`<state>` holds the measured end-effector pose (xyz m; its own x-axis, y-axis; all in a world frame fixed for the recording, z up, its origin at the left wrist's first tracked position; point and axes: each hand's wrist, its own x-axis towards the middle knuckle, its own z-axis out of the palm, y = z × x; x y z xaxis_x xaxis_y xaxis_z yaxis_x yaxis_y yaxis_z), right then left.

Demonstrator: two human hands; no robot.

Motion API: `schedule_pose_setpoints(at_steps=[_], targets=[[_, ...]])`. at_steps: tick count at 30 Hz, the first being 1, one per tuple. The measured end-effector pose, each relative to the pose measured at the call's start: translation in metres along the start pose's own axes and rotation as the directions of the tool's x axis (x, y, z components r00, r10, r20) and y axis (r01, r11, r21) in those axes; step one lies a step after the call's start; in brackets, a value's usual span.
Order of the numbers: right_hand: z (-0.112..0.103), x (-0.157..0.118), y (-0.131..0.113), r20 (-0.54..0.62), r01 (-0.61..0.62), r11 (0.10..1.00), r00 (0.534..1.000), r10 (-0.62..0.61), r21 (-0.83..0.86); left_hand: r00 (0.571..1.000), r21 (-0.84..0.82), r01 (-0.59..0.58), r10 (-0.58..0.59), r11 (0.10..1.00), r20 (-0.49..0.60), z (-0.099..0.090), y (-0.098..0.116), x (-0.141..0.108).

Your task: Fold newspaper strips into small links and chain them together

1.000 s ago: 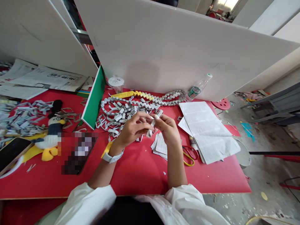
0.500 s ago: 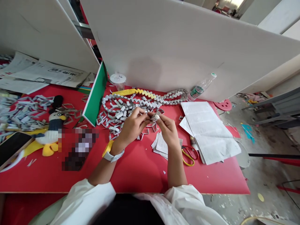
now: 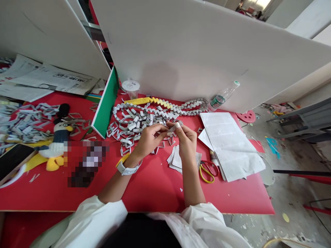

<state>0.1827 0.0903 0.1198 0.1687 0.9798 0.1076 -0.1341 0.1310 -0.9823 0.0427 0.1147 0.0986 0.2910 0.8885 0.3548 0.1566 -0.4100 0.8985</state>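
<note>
My left hand (image 3: pixel 150 139) and my right hand (image 3: pixel 187 140) meet above the red table, both pinching a small folded strip of newspaper (image 3: pixel 171 132). Fingers cover much of the strip, and my right thumb lies along its near side. Just beyond and left of my hands is a pile of folded paper links (image 3: pixel 126 142). Behind that pile runs a zigzag paper chain (image 3: pixel 178 109), grey with a yellow stretch (image 3: pixel 138 101). Cut paper pieces (image 3: pixel 178 159) lie under my right wrist, beside scissors (image 3: pixel 207 172) with red and yellow handles.
Newspaper sheets (image 3: pixel 230 144) lie at the right, below a plastic bottle (image 3: pixel 217 101) leaning on the white partition (image 3: pixel 191 51). A lidded cup (image 3: pixel 131 88) stands near the green board (image 3: pixel 105 106). Leftward are a crocheted bird (image 3: pixel 58 146), more links (image 3: pixel 28 122) and a phone (image 3: pixel 15 160).
My right thumb has shifted and straightened over the folded strip, and my right fingers have curled in more. My left hand has turned slightly. The things on the table have stayed put.
</note>
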Motion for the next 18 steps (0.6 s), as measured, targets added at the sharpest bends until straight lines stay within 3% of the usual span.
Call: schedule_pose_setpoints(at_steps=[3,8,10,14,18], targets=[[0.002,-0.002,0.000,-0.027,0.019,0.997,0.999,-0.017,0.079,0.995,-0.197,0.086,-0.096,0.977,-0.039,0.006,-0.001,-0.001],[0.007,-0.004,0.001,-0.082,0.043,0.985,0.996,-0.029,0.169,0.994,-0.141,-0.014,-0.002,0.990,-0.111,0.009,0.005,-0.004],[0.008,-0.004,0.001,-0.102,0.040,0.980,0.995,-0.020,0.193,0.992,-0.186,-0.002,-0.022,0.982,-0.127,0.010,0.007,-0.005],[0.010,-0.006,0.000,-0.126,0.037,0.977,0.992,-0.010,0.209,0.982,-0.468,0.069,-0.144,0.881,-0.126,0.015,0.009,-0.005],[0.011,-0.007,-0.001,-0.150,0.058,0.978,0.988,-0.028,0.200,0.986,-0.576,0.060,-0.138,0.815,-0.094,0.018,0.011,-0.003]])
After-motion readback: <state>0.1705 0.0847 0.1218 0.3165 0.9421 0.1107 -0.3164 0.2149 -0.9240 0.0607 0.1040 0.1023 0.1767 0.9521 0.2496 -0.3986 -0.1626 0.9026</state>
